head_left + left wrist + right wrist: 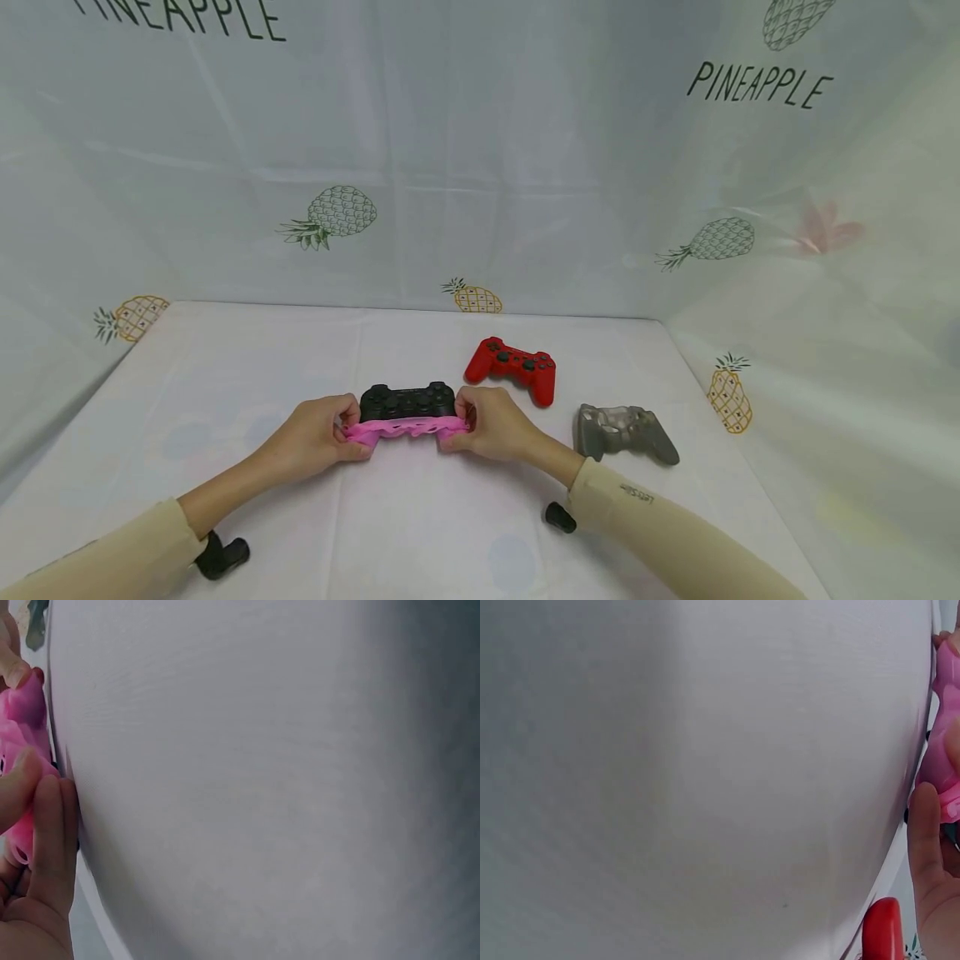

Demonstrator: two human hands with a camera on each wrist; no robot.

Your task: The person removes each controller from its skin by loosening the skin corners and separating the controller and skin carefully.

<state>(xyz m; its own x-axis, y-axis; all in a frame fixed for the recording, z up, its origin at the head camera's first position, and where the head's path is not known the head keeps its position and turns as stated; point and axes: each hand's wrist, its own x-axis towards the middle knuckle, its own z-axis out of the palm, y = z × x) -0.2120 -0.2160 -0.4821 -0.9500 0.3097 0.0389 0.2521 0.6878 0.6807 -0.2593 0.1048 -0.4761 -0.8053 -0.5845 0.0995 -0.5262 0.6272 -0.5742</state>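
A black game controller [407, 403] lies mid-table with a pink silicone cover [405, 427] over its grip side. The cover's wavy edge crosses the controller's face, whose black upper part stays bare. My left hand [318, 432] pinches the cover at the left grip, thumb toward me. At the other grip, my right hand [495, 425] pinches it likewise. The left wrist view shows the pink cover [26, 712] between thumb and fingers at its left edge. In the right wrist view, fingers touch the pink cover [943, 761] at the far right edge.
A red controller [513, 367] lies behind my right hand. To the right is a controller in a grey translucent cover [624, 432]. Black wrist-worn devices show at the left [221, 556] and right [559, 517] sleeves. A pineapple-print curtain [480, 167] rises behind the white table [435, 533].
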